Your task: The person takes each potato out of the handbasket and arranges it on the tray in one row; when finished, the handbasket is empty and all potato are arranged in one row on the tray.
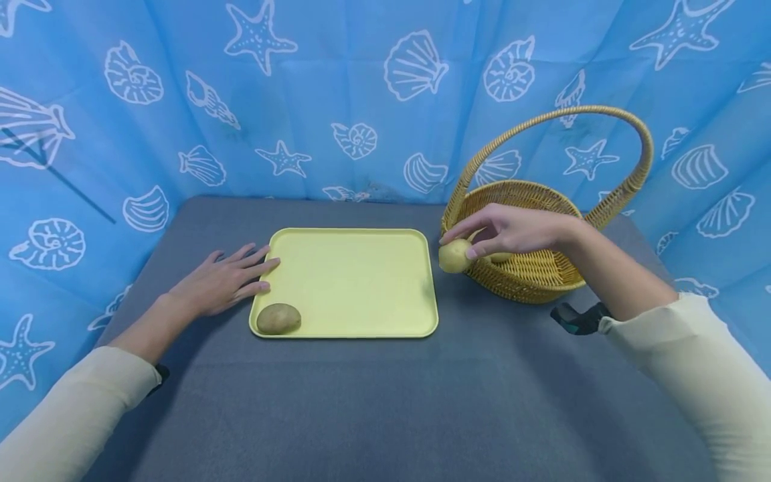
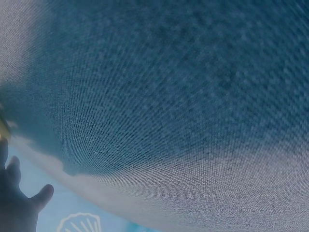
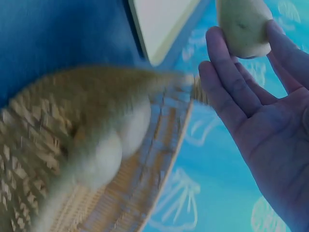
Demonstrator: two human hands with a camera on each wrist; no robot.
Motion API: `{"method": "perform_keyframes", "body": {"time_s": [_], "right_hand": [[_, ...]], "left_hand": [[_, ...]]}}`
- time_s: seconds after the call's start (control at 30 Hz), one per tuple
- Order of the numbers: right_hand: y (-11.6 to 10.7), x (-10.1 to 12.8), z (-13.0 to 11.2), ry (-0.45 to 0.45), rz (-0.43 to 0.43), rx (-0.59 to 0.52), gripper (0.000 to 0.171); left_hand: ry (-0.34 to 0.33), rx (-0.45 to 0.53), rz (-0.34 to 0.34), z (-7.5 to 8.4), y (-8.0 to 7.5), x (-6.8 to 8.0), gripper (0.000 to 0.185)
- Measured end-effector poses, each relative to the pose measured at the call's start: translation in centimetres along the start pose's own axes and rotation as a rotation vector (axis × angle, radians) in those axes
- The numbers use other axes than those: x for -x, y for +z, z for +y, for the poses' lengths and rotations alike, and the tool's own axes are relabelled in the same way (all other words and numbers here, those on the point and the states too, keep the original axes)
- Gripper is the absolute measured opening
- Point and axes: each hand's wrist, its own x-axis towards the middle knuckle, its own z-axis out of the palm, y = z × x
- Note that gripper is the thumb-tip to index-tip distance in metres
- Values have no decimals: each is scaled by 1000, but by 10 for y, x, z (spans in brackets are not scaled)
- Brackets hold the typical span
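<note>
My right hand (image 1: pixel 482 234) pinches a pale yellow potato (image 1: pixel 454 256) in its fingertips, just over the left rim of the wicker basket (image 1: pixel 530 274). In the right wrist view the same potato (image 3: pixel 244 26) sits between my fingers (image 3: pixel 227 72), and another potato (image 3: pixel 113 150) lies blurred inside the basket (image 3: pixel 43 154). A brown potato (image 1: pixel 278 318) rests in the near left corner of the yellow tray (image 1: pixel 355 281). My left hand (image 1: pixel 225 278) lies flat on the grey table, fingertips touching the tray's left edge; only its fingers (image 2: pixel 19 203) show in the left wrist view.
The grey table (image 1: pixel 385 402) is walled on three sides by a blue curtain with shells and starfish (image 1: pixel 337 100). The basket's tall arched handle (image 1: pixel 602 117) stands above its bowl. A dark wrist strap (image 1: pixel 575 318) shows at my right sleeve.
</note>
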Motion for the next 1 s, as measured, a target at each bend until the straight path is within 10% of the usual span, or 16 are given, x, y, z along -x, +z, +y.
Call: {"method": "perform_keyframes", "body": {"time_s": [1.0], "right_hand": [[117,-140,-41,-194,-91,-62,41]], "left_hand": [[-11,-6,3,-2,3,-1,63]]}}
